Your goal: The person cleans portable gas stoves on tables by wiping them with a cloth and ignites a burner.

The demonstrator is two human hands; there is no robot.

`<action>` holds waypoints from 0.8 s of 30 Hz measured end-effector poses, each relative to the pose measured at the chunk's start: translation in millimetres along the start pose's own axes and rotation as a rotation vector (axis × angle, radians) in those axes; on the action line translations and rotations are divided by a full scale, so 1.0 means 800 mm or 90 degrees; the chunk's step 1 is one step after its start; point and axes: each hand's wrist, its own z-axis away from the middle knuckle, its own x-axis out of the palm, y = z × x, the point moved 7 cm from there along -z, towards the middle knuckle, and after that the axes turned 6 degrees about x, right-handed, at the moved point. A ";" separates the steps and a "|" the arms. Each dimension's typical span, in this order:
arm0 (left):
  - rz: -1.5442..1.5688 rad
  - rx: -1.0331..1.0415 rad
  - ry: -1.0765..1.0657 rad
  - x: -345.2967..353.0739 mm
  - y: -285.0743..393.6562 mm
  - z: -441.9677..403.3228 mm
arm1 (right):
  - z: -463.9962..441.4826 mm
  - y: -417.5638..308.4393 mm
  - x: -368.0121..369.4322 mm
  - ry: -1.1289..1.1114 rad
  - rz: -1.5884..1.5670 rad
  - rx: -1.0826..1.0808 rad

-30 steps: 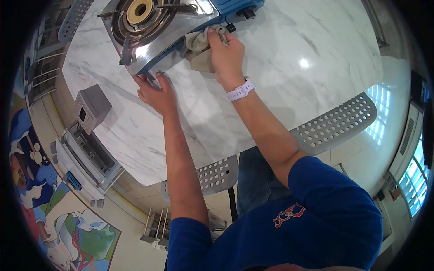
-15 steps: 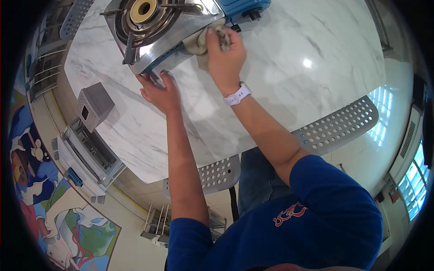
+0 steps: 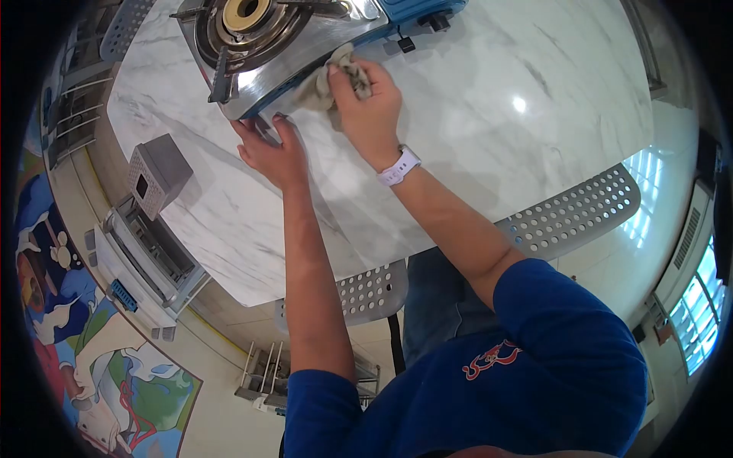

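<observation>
Likely wiping step: right hand (image 3: 372, 101) pinching cloth (image 3: 315, 89) beside stove (image 3: 324, 40) front on tabletop (image 3: 489, 130), left hand (image 3: 271, 155) spread at its near corner; next stroke probably needs stove steadied

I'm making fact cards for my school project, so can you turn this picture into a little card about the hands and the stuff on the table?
Left hand: fingertips at the near corner of the stove
Right hand: holding a bunched cloth by the stove's side
Right wrist: pale purple strap
Stove: silver top, blue side, partly out of the picture
Box: grey, near the table's left edge
Table: white with grey streaks
</observation>
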 end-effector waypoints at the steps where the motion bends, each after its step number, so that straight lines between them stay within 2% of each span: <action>1: 0.004 0.002 0.001 0.000 0.000 0.000 | 0.003 -0.002 0.006 -0.028 0.006 -0.009; 4: 0.011 0.004 0.004 -0.001 0.000 -0.001 | -0.013 -0.001 -0.009 -0.019 -0.173 0.131; 7: 0.012 0.002 0.001 -0.002 0.003 -0.001 | -0.030 -0.007 -0.025 0.033 -0.280 0.196; 8: 0.010 -0.001 0.001 -0.002 0.004 0.000 | -0.027 -0.009 -0.023 0.050 -0.278 0.170; 11: 0.010 -0.006 0.002 -0.002 0.004 0.000 | 0.000 0.012 -0.001 -0.016 -0.206 0.172; 15: 0.003 -0.006 0.003 -0.003 0.005 0.000 | 0.014 0.007 0.015 -0.086 -0.245 0.234; 18: 0.014 -0.005 0.006 -0.001 0.003 -0.001 | -0.007 0.006 -0.001 -0.015 -0.411 0.302; 21: 0.011 0.015 0.009 -0.001 0.004 -0.001 | -0.023 -0.001 -0.015 0.009 -0.413 0.263; 24: 0.003 -0.008 -0.001 -0.003 0.004 -0.001 | 0.003 0.008 0.004 -0.046 -0.313 0.261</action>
